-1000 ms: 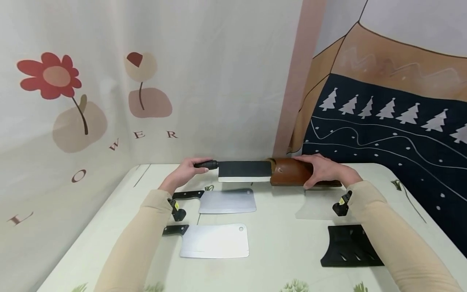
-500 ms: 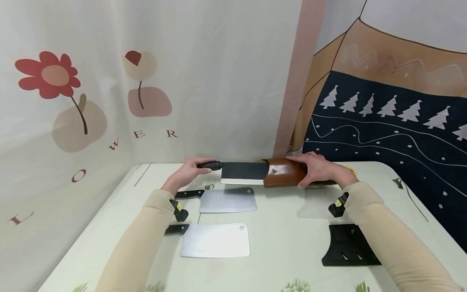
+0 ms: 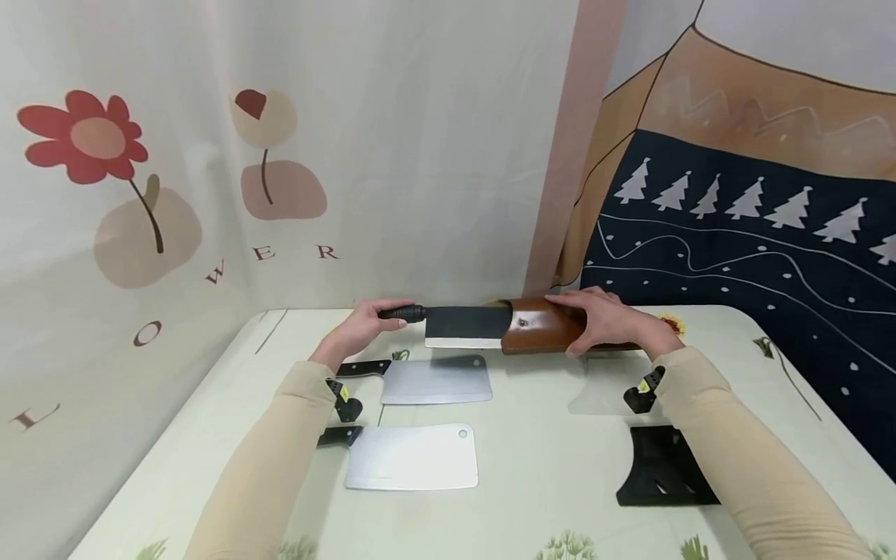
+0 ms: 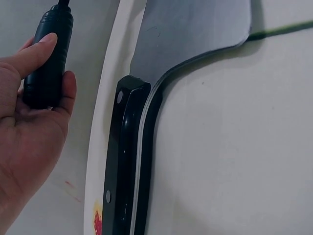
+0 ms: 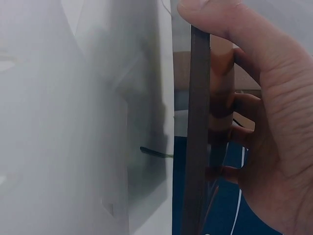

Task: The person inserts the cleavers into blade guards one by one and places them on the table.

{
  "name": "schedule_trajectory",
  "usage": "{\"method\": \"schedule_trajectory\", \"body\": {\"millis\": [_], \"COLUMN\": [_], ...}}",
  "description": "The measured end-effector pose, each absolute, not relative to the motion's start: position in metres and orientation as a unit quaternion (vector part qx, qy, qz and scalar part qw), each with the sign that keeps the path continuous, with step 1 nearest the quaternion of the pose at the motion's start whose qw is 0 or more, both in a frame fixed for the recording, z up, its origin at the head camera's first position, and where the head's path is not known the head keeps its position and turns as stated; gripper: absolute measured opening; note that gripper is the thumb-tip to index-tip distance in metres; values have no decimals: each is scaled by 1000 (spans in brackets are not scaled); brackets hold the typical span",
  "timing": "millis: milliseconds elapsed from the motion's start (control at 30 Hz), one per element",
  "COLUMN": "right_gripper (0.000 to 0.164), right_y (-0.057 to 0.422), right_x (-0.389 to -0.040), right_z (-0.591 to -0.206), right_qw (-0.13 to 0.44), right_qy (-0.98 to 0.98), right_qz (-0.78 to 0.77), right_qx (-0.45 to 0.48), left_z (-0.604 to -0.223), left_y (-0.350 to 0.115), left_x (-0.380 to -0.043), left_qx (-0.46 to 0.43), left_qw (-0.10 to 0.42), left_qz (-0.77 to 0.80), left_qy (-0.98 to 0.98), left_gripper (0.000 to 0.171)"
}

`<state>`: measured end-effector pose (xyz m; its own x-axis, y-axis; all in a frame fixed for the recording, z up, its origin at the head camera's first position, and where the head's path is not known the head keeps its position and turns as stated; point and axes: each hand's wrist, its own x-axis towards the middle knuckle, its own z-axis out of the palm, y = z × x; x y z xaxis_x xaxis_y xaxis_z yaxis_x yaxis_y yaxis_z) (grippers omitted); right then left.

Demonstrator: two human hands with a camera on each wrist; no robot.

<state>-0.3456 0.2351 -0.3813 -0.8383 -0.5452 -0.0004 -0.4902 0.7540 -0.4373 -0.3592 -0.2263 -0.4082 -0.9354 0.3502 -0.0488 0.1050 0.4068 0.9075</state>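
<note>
At the table's far edge my left hand (image 3: 362, 330) grips the black ribbed handle (image 4: 49, 58) of a dark-bladed cleaver (image 3: 465, 323) with a bright cutting edge. The blade points right, its far end inside a brown leather sheath (image 3: 535, 330). My right hand (image 3: 609, 319) holds the sheath across its width, thumb on the near edge (image 5: 198, 98) and fingers over the far side. How deep the blade tip reaches is hidden. Below lie two silver cleavers with black riveted handles, an upper one (image 3: 437, 381) and a lower one (image 3: 413, 459).
A clear translucent sheath (image 3: 602, 393) lies under my right wrist. Nearer, a black blade cover (image 3: 658, 474) is partly hidden by my right forearm. A printed curtain (image 3: 420, 155) hangs right behind the pale table (image 3: 539, 467).
The leather sheath has moved left over the dark cleaver's blade, so less blade shows. My left hand has shifted slightly right with the handle. The other cleavers have not moved.
</note>
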Motion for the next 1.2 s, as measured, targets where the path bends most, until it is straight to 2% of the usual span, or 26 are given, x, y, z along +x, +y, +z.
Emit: {"method": "schedule_trajectory", "body": {"millis": [1200], "right_gripper": [98], "right_y": [211], "right_x": [-357], "right_z": [-381], "right_qw": [80], "right_qy": [932], "right_qz": [-222], "right_qx": [-276], "left_z": [-407], "left_y": [-183], "left_x": [-365], "left_qx": [133], "left_qw": [120], "left_qz": [576], "left_qy": [797], "left_gripper": [53]}}
